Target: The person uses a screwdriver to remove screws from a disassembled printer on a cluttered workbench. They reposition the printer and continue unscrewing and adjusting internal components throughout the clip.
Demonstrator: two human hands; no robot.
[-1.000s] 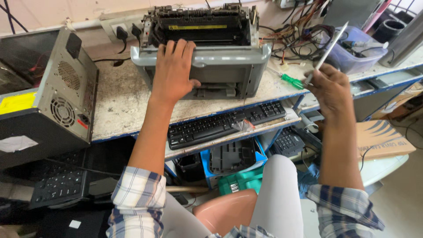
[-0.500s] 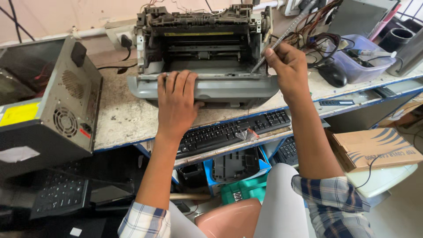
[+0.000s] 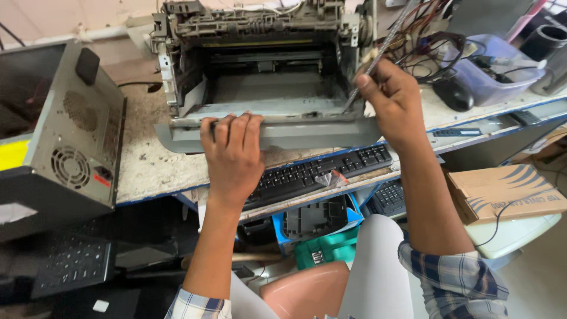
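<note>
Printer (image 3: 266, 77) is the landmark in the head view, the only view there is: a stripped grey machine with its covers off, standing on a worn workbench (image 3: 147, 165) with its dark inner cavity facing the person. Along the printer's front edge lies its grey front tray (image 3: 307, 133), and the left hand (image 3: 233, 153) rests palm-down on that tray, fingers flat and spread over the lip, clasping nothing, simply pressing. At the printer's right front corner the right hand (image 3: 393, 97) is closed around a long thin metal tool (image 3: 384, 44), apparently a screwdriver shaft, whose lower end dips inside the frame just behind the tray; the tip itself is hidden. To the printer's left stands a computer case (image 3: 65, 136); just below the printer's tray, on a lower shelf, sits a black keyboard (image 3: 319, 174); to the printer's right lie a black mouse (image 3: 452, 94) and a clear tub of cables (image 3: 490, 71). Judging from this, the work goes best if the left hand keeps firm downward pressure so the body does not slide, while the tool stays in line with its target and is turned gently, not levered, since the bare plastic frame would probably crack.
</note>
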